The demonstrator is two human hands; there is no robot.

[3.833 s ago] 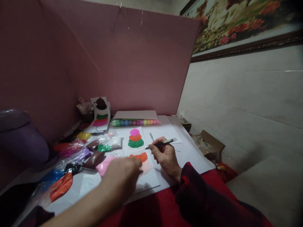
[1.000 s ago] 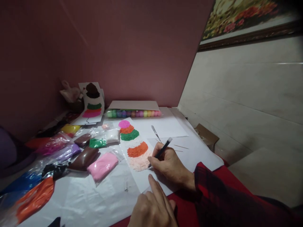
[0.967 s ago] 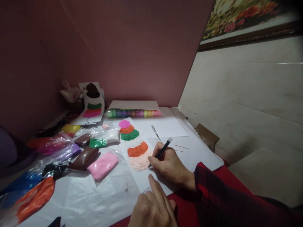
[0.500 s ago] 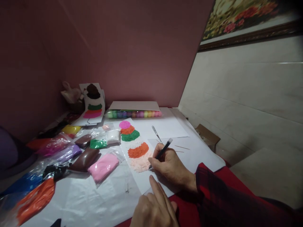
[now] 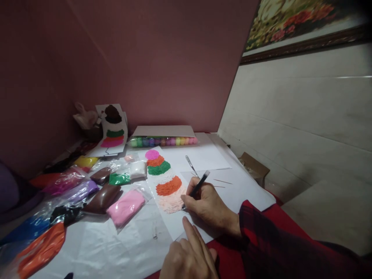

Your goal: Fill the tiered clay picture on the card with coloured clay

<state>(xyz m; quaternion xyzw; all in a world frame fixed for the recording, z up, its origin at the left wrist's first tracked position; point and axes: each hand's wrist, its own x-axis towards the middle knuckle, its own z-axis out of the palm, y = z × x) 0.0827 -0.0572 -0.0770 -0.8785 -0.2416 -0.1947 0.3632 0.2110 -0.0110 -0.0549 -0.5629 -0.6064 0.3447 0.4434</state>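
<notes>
My right hand (image 5: 210,203) pinches a slim black pen-like tool (image 5: 198,186) with a pale upper end. Its tip touches the right edge of the peach clay band (image 5: 171,202) on a white paper sheet (image 5: 174,224). Above that band the sheet carries textured orange, white, green and orange clay layers, with a pink circle (image 5: 152,154) on top. My left hand (image 5: 190,254) rests at the sheet's near edge, index finger stretched out and nothing seen in it. Its other fingers are partly hidden.
Bags of coloured clay, among them a pink bag (image 5: 126,208) and an orange bag (image 5: 43,248), cover the left side. A row of clay colours (image 5: 164,141) lies at the back. A metal tool (image 5: 190,164) and thin sticks (image 5: 223,181) lie beyond my right hand.
The whole view has shifted very slightly. Both hands keep almost the same place, with the tool tip still at the peach band's right edge.
</notes>
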